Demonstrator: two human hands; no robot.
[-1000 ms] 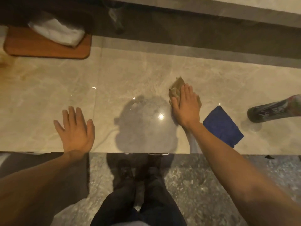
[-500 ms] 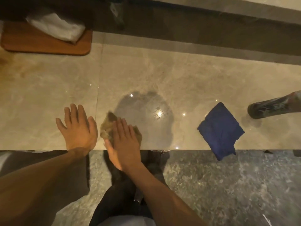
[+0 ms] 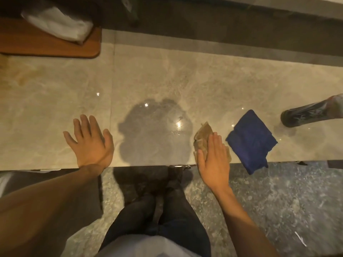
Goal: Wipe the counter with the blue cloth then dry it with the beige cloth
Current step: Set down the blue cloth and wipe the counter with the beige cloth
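Observation:
My right hand (image 3: 213, 158) lies flat on the crumpled beige cloth (image 3: 203, 135), pressing it onto the glossy beige stone counter (image 3: 167, 75) at its front edge. The cloth's far corner sticks out beyond my fingertips. Just right of it lies the blue cloth (image 3: 250, 140), folded loosely, with one corner hanging over the counter's edge. My left hand (image 3: 91, 143) rests palm down on the counter near the front edge, fingers spread, holding nothing. A grey shadow darkens the counter between my two hands.
A wooden board (image 3: 48, 43) with a white bundle (image 3: 59, 25) on it sits at the back left. A dark bottle (image 3: 311, 112) lies on its side at the right. My legs and the speckled floor (image 3: 278, 201) show below the counter edge.
My right hand slid the beige cloth from the right to the left beside my left hand, then back to the right next to the blue cloth. The left hand stayed put.

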